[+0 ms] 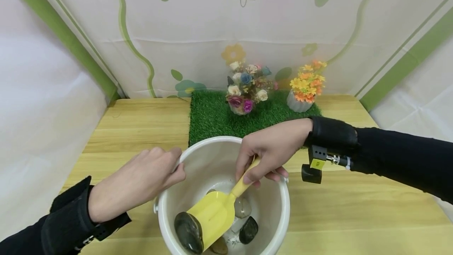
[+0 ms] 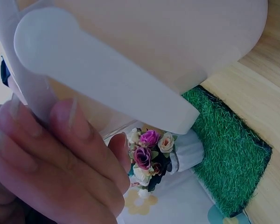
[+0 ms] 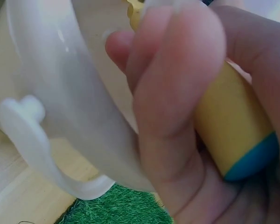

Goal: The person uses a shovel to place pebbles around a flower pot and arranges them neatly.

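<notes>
A white bucket (image 1: 270, 211) stands on the table, with several stones inside. My left hand (image 1: 145, 176) grips its left rim, the fingertips curling over the edge in the left wrist view. My right hand (image 1: 274, 146) holds a yellow toy shovel by its handle (image 3: 235, 123), which ends in a teal tip. The shovel's blade (image 1: 214, 213) tilts down into the bucket. A large dark stone (image 1: 187, 231) lies against the blade's left edge near the wall; whether it rests on the blade I cannot tell. Lower down are a black stone (image 1: 249, 230), a grey stone (image 1: 242, 207) and a brown stone (image 1: 219, 246).
Behind the bucket lies a green turf mat (image 1: 209, 115). On it stand a pot of mixed artificial flowers (image 1: 244, 89) and a white pot of orange and yellow flowers (image 1: 301, 101). The bucket's white handle (image 2: 107, 74) hangs outside it. A printed cloth (image 1: 198, 23) rises behind the wooden table (image 1: 354, 207).
</notes>
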Available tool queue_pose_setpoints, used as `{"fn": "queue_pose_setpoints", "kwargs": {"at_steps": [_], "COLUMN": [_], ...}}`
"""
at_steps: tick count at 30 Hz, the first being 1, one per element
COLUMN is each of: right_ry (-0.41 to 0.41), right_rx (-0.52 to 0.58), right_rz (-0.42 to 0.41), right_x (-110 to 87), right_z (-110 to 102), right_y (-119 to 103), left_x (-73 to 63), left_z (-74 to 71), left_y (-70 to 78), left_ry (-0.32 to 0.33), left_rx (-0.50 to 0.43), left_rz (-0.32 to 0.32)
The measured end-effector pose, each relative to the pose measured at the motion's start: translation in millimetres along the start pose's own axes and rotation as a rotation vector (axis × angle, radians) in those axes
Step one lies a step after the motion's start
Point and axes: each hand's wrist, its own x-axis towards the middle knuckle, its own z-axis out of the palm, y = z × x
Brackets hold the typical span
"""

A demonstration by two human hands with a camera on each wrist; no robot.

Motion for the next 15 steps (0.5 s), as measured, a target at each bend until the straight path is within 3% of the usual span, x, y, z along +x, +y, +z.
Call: {"fn": "queue_pose_setpoints", "kwargs": {"at_steps": [15], "right_ry": [0.015], "right_rx": [-0.002], "right_rz": [0.001], "right_x": [0.5], "right_z": [1.1], "right_y": [-0.3], "left_x": [0.3], "left_z": [0.7], "left_y": [-3.1], "left_ry": [0.020], "left_rx": [0.017], "left_rz": [0.012]}}
